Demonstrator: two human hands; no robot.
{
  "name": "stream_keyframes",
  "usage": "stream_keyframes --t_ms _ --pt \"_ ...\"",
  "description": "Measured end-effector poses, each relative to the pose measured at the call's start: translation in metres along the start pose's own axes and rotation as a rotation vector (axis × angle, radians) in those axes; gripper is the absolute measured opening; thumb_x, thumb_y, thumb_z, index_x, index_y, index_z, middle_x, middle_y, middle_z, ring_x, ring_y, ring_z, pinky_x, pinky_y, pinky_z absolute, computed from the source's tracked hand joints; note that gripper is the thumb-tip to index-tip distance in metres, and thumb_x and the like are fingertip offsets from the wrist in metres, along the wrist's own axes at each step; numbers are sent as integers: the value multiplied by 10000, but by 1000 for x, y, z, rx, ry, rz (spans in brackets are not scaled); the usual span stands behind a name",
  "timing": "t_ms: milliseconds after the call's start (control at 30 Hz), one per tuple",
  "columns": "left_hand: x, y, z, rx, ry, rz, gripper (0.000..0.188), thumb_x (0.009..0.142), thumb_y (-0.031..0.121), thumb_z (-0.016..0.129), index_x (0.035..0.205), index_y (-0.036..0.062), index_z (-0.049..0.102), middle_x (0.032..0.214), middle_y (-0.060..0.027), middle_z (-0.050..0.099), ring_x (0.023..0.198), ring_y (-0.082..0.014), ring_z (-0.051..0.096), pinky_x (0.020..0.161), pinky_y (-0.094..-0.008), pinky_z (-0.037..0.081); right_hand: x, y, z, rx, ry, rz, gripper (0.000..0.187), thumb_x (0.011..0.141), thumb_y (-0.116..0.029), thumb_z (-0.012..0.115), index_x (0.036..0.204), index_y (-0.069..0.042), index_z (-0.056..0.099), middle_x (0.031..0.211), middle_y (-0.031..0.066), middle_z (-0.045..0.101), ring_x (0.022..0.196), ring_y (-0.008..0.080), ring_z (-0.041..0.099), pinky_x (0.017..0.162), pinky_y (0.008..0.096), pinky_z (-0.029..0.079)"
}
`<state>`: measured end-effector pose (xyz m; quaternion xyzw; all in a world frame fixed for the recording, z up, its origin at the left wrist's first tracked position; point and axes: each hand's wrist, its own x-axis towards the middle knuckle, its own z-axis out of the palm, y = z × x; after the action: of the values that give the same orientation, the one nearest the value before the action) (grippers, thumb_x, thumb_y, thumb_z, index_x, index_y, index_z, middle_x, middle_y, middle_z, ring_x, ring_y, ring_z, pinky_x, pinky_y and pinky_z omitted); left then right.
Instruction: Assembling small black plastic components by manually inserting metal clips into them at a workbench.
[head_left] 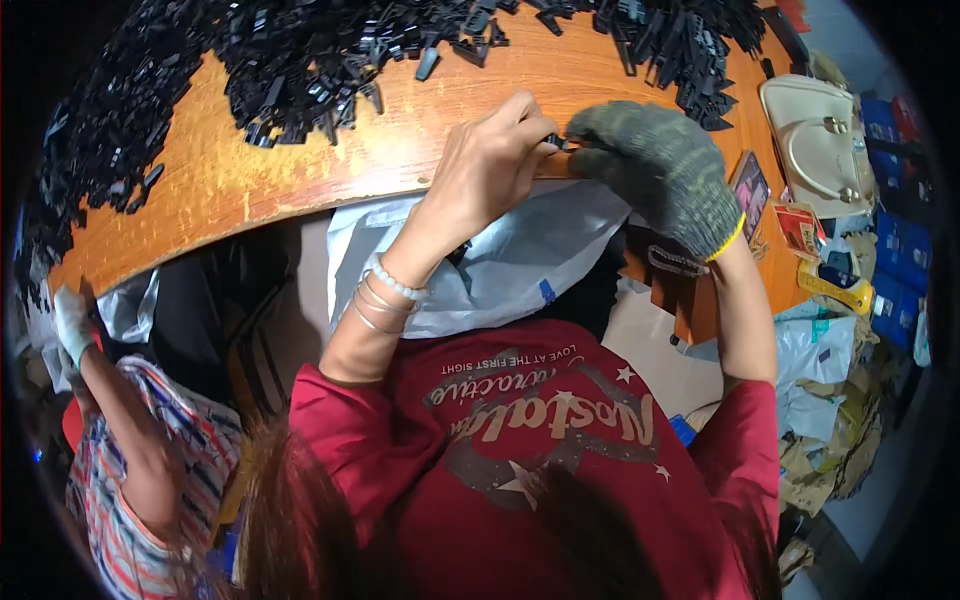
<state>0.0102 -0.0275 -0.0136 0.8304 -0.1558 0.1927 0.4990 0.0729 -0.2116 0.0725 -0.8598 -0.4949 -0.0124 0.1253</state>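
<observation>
Table: round wooden table (300,170), orange-brown top, its curved edge running from lower left to upper right; both of the person's hands work at the near edge.
Parts heap: large pile of black plastic parts (300,50) spread along the far side of the table, well apart from the hands.
Bag: pale grey plastic bag (520,260) hanging open just below the table edge, directly under the two hands.
Handbag: cream handbag (815,140) lying at the right end of the table.
Co-worker: another person at lower left in a striped top, one gloved hand (72,322) raised to the table edge.
Right hand: right hand (660,165) in a grey knit glove with a yellow cuff; forearm rising from the lower right, wrist bent, fingers curled inward toward the left hand.
Left hand: bare left hand (490,160), bracelets at the wrist; forearm angled up from the lower left, fingers bunched together.
Small part: small black part (556,143) at the table edge, pinched between the fingertips of both hands where they meet; its shape is too small to tell.
</observation>
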Motion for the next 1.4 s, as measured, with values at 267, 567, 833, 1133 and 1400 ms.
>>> stream_keyframes --t_ms 267,567,833,1133,1400 --pt "1 12 -8 -6 -59 -70 165 770 -37 632 928 -5 597 849 -147 522 741 -366 591 636 -429 473 12 6 17 158 20 -115 114 787 -184 662 840 -83 658 814 107 651 754 278 654 634 374 514" --pt "0 10 -4 26 -79 -23 206 710 -48 634 902 -31 563 872 -159 512 752 -369 582 627 -433 484 14 -6 9 -60 -61 -142 106 770 -169 634 852 -109 668 800 89 669 756 261 670 642 399 522" --pt "3 9 -7 157 -85 50 152 723 -45 626 854 -28 550 834 -150 503 717 -344 577 602 -418 477 15 9 21 -76 -171 -132 188 822 -213 617 947 -72 625 891 93 649 792 277 645 672 378 512" --pt "-1 8 -11 36 -47 -30 129 792 -5 634 908 0 578 871 -133 536 703 -315 595 602 -386 479 -7 5 32 21 -29 -52 281 887 -271 604 1100 -88 606 976 112 654 919 243 645 759 338 510" --pt "-12 38 -34 -489 -233 -439 145 873 -4 568 1004 -14 627 733 -96 636 668 -158 669 579 -268 509 -40 -23 21 1085 -37 699 316 888 -98 658 1203 -81 638 936 -6 682 691 75 597 596 219 489"
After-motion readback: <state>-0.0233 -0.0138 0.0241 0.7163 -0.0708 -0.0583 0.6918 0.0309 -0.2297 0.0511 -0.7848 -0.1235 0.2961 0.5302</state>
